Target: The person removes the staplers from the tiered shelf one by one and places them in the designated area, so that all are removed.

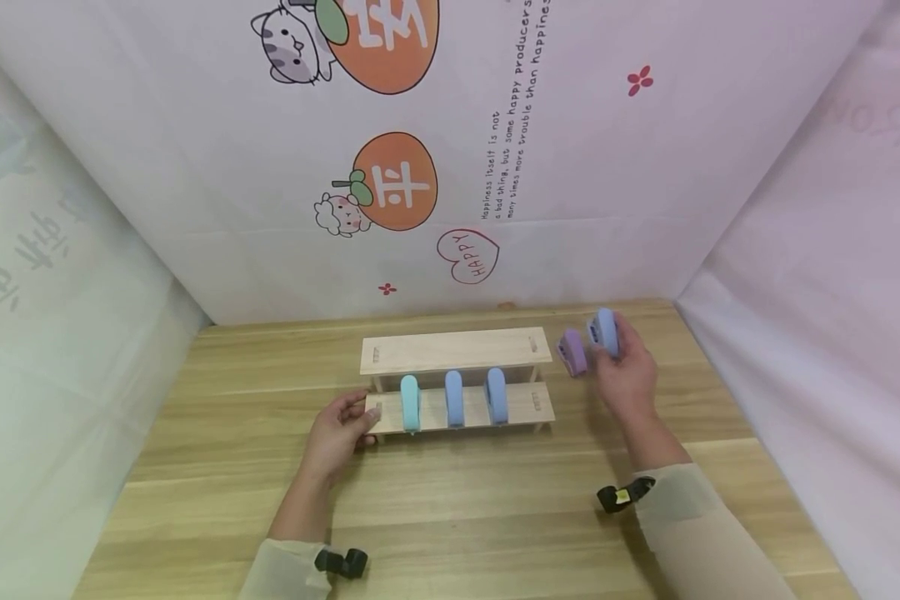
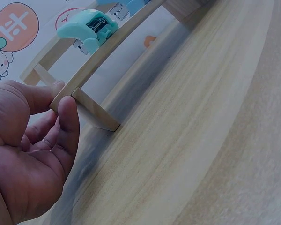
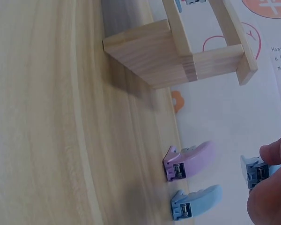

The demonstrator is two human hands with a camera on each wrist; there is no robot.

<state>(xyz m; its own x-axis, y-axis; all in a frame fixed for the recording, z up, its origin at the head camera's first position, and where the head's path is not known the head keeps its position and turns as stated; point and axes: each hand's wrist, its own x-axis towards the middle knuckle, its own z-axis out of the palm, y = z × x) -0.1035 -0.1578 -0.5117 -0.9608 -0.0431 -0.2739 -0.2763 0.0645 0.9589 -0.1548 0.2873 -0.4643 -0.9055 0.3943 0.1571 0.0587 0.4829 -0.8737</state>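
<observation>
My left hand (image 1: 339, 433) pinches the left end of a two-tier wooden rack (image 1: 456, 352), thumb on top and fingers beneath the lower shelf. Standing in a row on that shelf are a teal stapler (image 1: 410, 404) and two blue staplers, one in the middle (image 1: 454, 400) and one on the right (image 1: 497, 396). To the right of the rack my right hand (image 1: 628, 375) holds a light blue stapler (image 3: 257, 173) between thumb and fingers. A purple stapler (image 3: 192, 161) and another blue stapler (image 3: 196, 202) stand on the table near it.
The rack's upper shelf (image 1: 420, 353) is behind the lower one. A wood-grain table (image 1: 450, 508) ends at a white printed backdrop (image 1: 300, 275). White curtains (image 1: 832, 333) hang at both sides.
</observation>
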